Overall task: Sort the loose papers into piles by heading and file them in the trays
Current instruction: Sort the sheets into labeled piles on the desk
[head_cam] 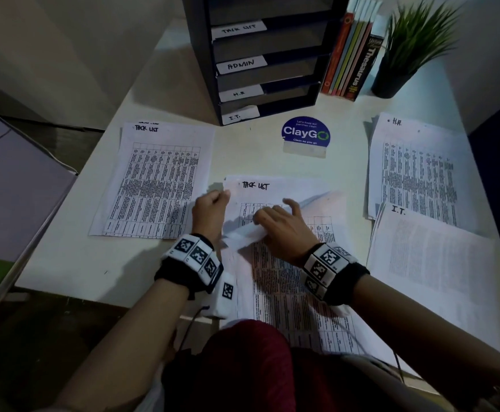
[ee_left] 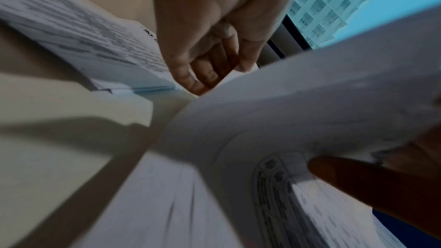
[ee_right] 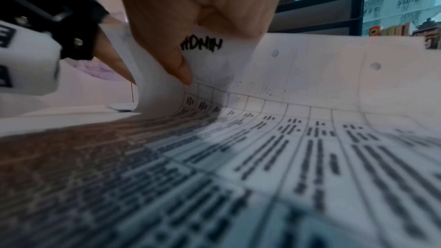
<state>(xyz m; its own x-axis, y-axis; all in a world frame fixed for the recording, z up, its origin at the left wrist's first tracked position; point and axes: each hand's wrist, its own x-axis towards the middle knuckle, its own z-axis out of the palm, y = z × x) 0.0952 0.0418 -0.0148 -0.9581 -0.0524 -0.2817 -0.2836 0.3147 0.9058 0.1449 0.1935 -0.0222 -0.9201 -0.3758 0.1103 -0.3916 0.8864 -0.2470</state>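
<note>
A loose stack of printed sheets [head_cam: 287,289] lies in front of me on the table. My right hand [head_cam: 278,230] pinches the top edge of the uppermost sheet [ee_right: 310,74], headed ADMIN, and bends it back toward me. This uncovers a sheet headed TASK LIST [head_cam: 260,188]. My left hand [head_cam: 210,206] has curled fingers and grips that sheet's top left corner. Sorted piles lie around: TASK LIST [head_cam: 159,179] at left, H.R. [head_cam: 415,168] at right, I.T. [head_cam: 432,263] in front of it. The black tray rack [head_cam: 201,69] stands at the back, labelled TASK LIST, ADMIN, H.R, I.T.
A blue ClayGo sign [head_cam: 305,135] stands in front of the rack. A row of books [head_cam: 349,52] and a potted plant [head_cam: 406,49] are at the back right. The table's left edge [head_cam: 64,209] runs diagonally beside a grey surface [head_cam: 11,185].
</note>
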